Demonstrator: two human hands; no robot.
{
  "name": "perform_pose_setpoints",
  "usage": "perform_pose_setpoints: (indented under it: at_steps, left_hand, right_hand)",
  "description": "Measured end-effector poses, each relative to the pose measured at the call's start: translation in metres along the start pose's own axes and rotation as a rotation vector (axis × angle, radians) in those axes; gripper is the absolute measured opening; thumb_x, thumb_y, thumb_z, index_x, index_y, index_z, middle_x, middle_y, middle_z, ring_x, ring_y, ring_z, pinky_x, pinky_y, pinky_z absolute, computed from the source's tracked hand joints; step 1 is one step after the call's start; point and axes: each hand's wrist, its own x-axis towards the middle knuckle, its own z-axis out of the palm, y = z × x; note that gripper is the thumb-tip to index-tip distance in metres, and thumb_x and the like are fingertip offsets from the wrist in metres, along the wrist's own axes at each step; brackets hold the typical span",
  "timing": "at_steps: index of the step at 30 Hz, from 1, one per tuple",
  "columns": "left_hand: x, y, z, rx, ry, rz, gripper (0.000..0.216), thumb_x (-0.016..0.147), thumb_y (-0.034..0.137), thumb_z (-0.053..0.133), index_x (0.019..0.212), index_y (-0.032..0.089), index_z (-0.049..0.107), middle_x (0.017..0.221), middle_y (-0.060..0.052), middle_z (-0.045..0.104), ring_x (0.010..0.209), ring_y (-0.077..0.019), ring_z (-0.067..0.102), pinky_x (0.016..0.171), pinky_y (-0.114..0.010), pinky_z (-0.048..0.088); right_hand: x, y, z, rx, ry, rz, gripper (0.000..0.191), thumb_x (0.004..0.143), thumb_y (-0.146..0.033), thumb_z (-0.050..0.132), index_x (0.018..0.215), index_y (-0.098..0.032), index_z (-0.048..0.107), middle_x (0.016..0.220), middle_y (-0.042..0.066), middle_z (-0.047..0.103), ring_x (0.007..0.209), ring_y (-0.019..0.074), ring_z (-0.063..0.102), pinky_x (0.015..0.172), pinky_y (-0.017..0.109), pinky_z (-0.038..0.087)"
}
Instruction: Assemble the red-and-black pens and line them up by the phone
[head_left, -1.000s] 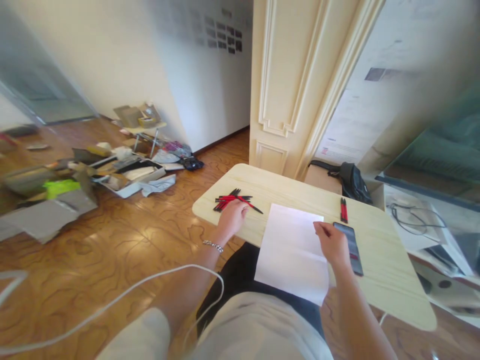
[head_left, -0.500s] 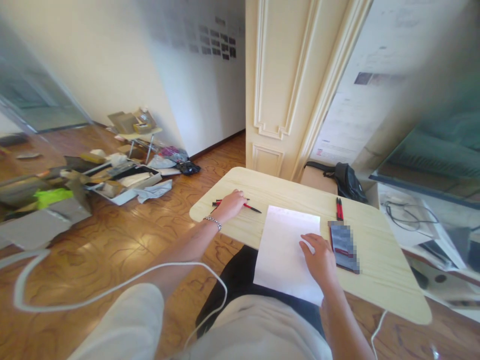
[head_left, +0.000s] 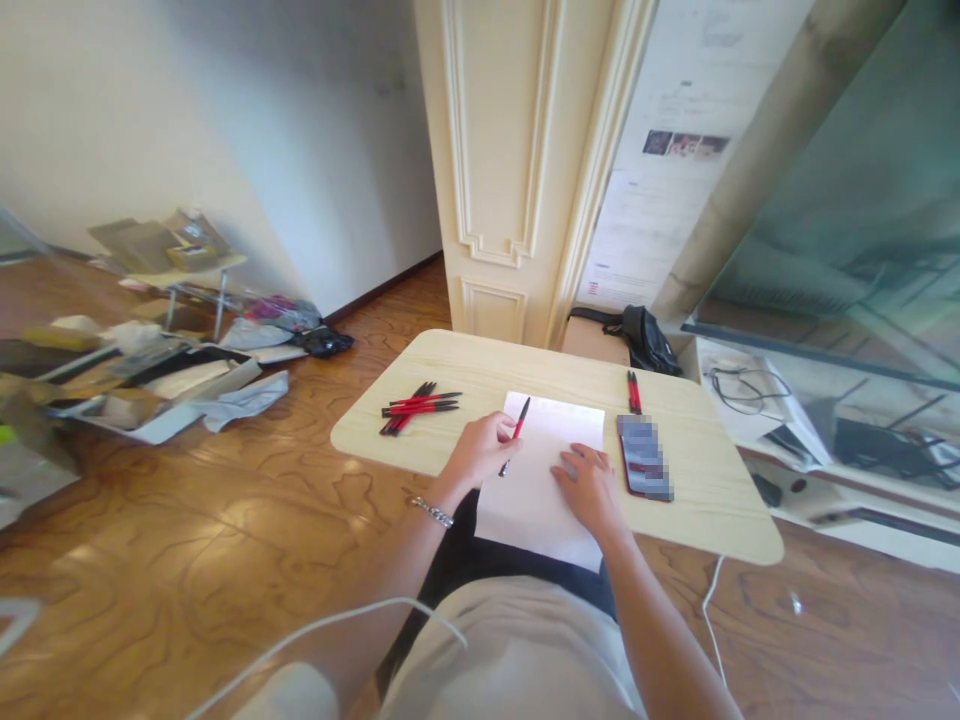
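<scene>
My left hand (head_left: 484, 445) is closed on a red and black pen (head_left: 517, 432), held tilted over the left side of a white sheet of paper (head_left: 536, 510). Resting on the paper's right side, my right hand (head_left: 589, 485) has its fingers spread and holds nothing. The sheet overhangs the near edge of the pale wooden table (head_left: 525, 358). To the left of the sheet lies a crossed pile of several red and black pens (head_left: 416, 406).
A phone (head_left: 643, 460) lies right of the paper, with red and black pens (head_left: 634, 392) just beyond it. Behind the table is a black bag (head_left: 651, 340). A white cable (head_left: 315, 625) hangs across my left arm. Boxes and packaging (head_left: 157, 390) litter the floor at left.
My left hand has come from the pen pile to the paper with one pen in it. My right hand stays on the paper. The whole view has swung to the right.
</scene>
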Motion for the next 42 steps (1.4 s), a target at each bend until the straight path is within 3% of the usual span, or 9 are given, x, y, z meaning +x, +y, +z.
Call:
perform_pose_setpoints:
  at_steps: [5,10,18,24,29,35,42]
  left_hand:
    - [-0.009,0.021,0.054,0.061,-0.019,-0.008,0.012,0.077,0.031,0.062,0.084,0.021,0.061,0.077,-0.003,0.070,0.073,-0.0166,0.065,0.064,-0.024,0.044]
    - [-0.010,0.029,0.074,0.229,-0.041,-0.015,0.008,0.080,0.028,0.058,0.076,0.021,0.060,0.074,-0.006,0.068,0.072,-0.0199,0.064,0.063,-0.027,0.041]
    - [-0.014,0.037,0.077,0.368,-0.088,-0.027,0.018,0.086,0.036,0.052,0.084,0.020,0.060,0.077,-0.009,0.068,0.075,-0.0230,0.065,0.065,-0.029,0.042]
    - [-0.017,0.035,0.077,0.325,-0.071,-0.011,0.022,0.086,0.041,0.051,0.081,0.021,0.060,0.075,-0.007,0.068,0.072,-0.0211,0.064,0.062,-0.028,0.040]
    - [-0.018,0.025,0.067,0.183,-0.001,0.002,0.025,0.085,0.041,0.052,0.072,0.022,0.060,0.071,-0.004,0.067,0.065,-0.0178,0.061,0.060,-0.026,0.038]
    - [-0.024,0.013,0.050,-0.042,0.161,-0.033,0.029,0.087,0.044,0.048,0.073,0.021,0.059,0.071,-0.002,0.067,0.066,-0.0153,0.061,0.064,-0.025,0.042]
    - [-0.035,0.012,0.047,-0.176,0.254,-0.072,0.030,0.084,0.047,0.049,0.072,0.021,0.058,0.066,0.000,0.065,0.062,-0.0140,0.059,0.062,-0.023,0.043]
  right_hand:
    - [0.000,0.003,-0.001,0.047,0.040,-0.019,0.030,0.083,-0.037,0.059,0.106,-0.020,0.070,0.122,0.009,0.058,0.114,0.0267,0.047,0.097,0.038,0.036]
    - [0.000,0.004,-0.003,0.082,0.042,-0.028,0.028,0.085,-0.031,0.056,0.107,-0.021,0.069,0.123,0.009,0.059,0.115,0.0267,0.047,0.098,0.039,0.036]
    - [0.000,0.004,-0.004,0.096,0.028,-0.032,0.028,0.085,-0.023,0.053,0.108,-0.022,0.069,0.124,0.009,0.058,0.116,0.0262,0.047,0.099,0.039,0.036]
    - [0.001,0.003,-0.007,0.083,0.031,-0.067,0.028,0.086,-0.020,0.050,0.106,-0.020,0.070,0.122,0.009,0.059,0.114,0.0248,0.048,0.099,0.037,0.036]
    - [0.004,0.004,-0.012,0.106,0.018,-0.081,0.030,0.086,-0.016,0.048,0.105,-0.020,0.070,0.118,0.008,0.062,0.110,0.0226,0.052,0.098,0.034,0.037]
    - [0.008,0.008,-0.020,0.185,0.111,-0.025,0.030,0.087,-0.017,0.043,0.103,-0.019,0.069,0.109,0.007,0.066,0.102,0.0197,0.057,0.094,0.032,0.040]
    - [0.021,0.000,-0.028,0.088,-0.050,0.116,0.023,0.087,-0.031,0.048,0.097,-0.022,0.068,0.094,0.005,0.069,0.082,0.0171,0.062,0.075,0.027,0.043]
